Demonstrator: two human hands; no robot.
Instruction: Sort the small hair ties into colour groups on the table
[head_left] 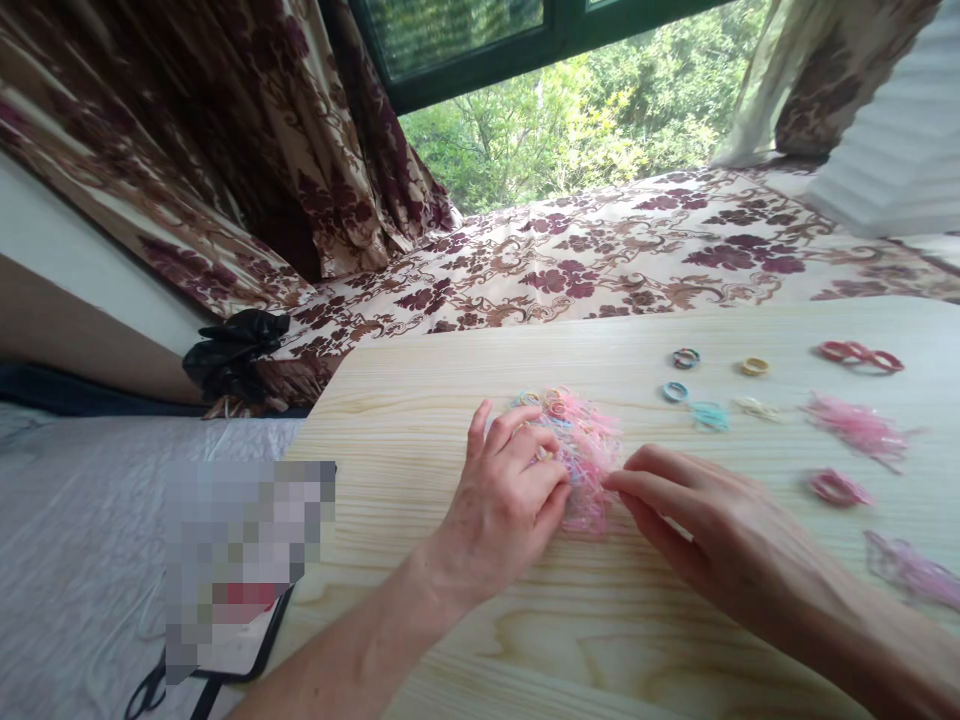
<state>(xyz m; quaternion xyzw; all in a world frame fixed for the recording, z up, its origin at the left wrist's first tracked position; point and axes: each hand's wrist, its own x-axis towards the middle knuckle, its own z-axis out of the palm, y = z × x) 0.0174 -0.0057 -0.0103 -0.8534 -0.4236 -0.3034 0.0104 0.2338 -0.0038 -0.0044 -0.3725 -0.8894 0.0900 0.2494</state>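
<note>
Head camera on the tabletop, and both hands are right in the thick of it, working at a mixed pile of little bands [589,435] around the middle of the pale wooden table [420,385]. On one side comes the left hand [510,490], back upward, its fingers curled over the near left part of the pile, forefinger and thumb drawn close together at the bands; whether they pinch one, the view cannot tell. Opposite it, the right hand [697,520] reaches across, forefinger extended to the pile's right edge with the thumb tucked below; again, no telling whether a band is caught between them. Pink dominates the heap's right side, with blue and yellow showing among the rest. Off to the right, look at the spread of smaller groups: a multicoloured ring [686,364] at the back, a light blue ring [675,399] just in front of it, turquoise bands [709,416] near that, then a yellow ring [754,373] with cream bands [757,408] before it. Farther right sit red loops [860,353] in a row, a loose pink bunch [859,428], a deeper pink coil [840,490] and, nearest the camera, a lilac bunch [911,570]. Beyond the table runs a flowered cloth [562,270], up to a window [555,40] with greenery outside.
</note>
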